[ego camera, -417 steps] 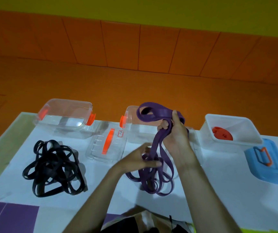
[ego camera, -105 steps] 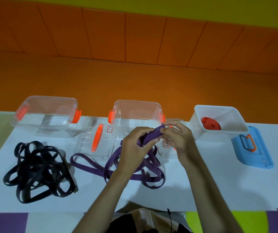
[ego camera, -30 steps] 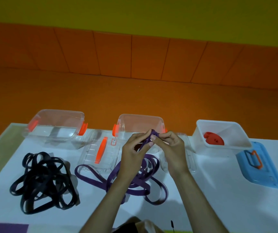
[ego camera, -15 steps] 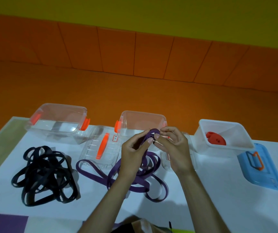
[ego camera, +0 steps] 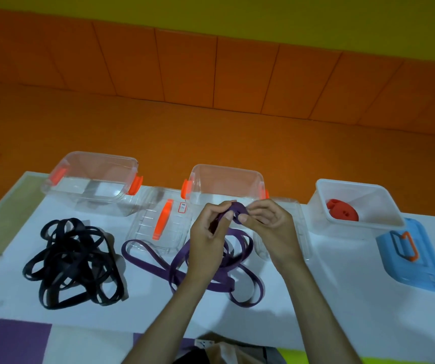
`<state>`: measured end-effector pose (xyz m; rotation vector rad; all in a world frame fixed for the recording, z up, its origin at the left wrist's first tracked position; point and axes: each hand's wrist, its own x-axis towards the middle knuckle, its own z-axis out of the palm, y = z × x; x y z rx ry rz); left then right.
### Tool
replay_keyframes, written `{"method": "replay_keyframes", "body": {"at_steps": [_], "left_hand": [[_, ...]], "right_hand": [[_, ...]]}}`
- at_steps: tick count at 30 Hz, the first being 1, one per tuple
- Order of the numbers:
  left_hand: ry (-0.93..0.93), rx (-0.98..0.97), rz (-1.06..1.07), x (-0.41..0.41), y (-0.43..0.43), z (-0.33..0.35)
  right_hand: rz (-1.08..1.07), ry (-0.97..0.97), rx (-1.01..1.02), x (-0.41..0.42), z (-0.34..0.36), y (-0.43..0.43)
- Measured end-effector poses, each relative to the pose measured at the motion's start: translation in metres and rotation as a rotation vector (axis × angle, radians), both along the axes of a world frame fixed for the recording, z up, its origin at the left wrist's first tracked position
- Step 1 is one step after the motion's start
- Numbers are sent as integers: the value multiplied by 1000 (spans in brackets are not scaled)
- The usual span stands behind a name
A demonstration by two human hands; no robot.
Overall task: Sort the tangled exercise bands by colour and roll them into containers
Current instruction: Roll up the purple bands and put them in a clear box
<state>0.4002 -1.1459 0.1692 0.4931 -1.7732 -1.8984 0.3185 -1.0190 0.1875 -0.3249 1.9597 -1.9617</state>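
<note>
A smooth white tabletop [ego camera: 355, 298] fills the lower half of the frame, with a matte orange surface behind it.

At lower left lies a heap of black bands [ego camera: 72, 264]. They are flat, rubbery strips looped over one another in a loose tangle, and how many there are cannot be told. In the lower centre the purple band [ego camera: 219, 286], of the same flat rubbery kind, spreads over the tabletop in wide slack loops. One end rises to the hands.

Three open tubs stand in a row along the far edge. Two are clear, glossy plastic with rounded corners and orange side clips: the left tub [ego camera: 93, 166] and the middle tub [ego camera: 226, 177]. The third, at right, is a white tub [ego camera: 347, 228] of cloudy plastic with sloping walls.

Three lids lie flat. The blue lid [ego camera: 421, 269], opaque with an orange-edged handle, is at far right, just beside the white tub. One clear lid [ego camera: 156, 248], ribbed and with an orange handle, sits between the two clear tubs. A second clear lid [ego camera: 301, 232] is partly hidden under the right wrist.

The left hand [ego camera: 205, 240] and the right hand [ego camera: 271, 229] meet just in front of the middle tub. Both have curled fingers pinching the purple band's end, which is wound into a small coil.

One red band [ego camera: 342, 212], rolled into a tight disc, rests inside the white tub.
</note>
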Motion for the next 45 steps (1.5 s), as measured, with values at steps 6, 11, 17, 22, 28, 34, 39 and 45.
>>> {"method": "replay_keyframes", "body": {"at_steps": [6,11,17,22,28,34,39,45], "left_hand": [[33,-249,-10,-6,3,-5],[14,-189,-60,-10,8,2],[10,43,-115,-19,8,25],[111,149,78,-23,15,41],[118,30,100,-27,12,37],[108,28,-19,-25,9,38],[143,-12,-51,-27,6,51],[177,-39,-61,-25,-2,56]], "right_hand": [[64,-55,-28,-4,4,6],[-38,-27,-31,-9,8,9],[-169,41,-144,-7,24,0],[-209,162,-172,-6,31,-13],[-122,284,-60,-12,37,-8],[-142,259,-84,-19,49,-1],[-148,91,-310,-7,45,-6],[-111,116,-247,-7,43,-1]]}}
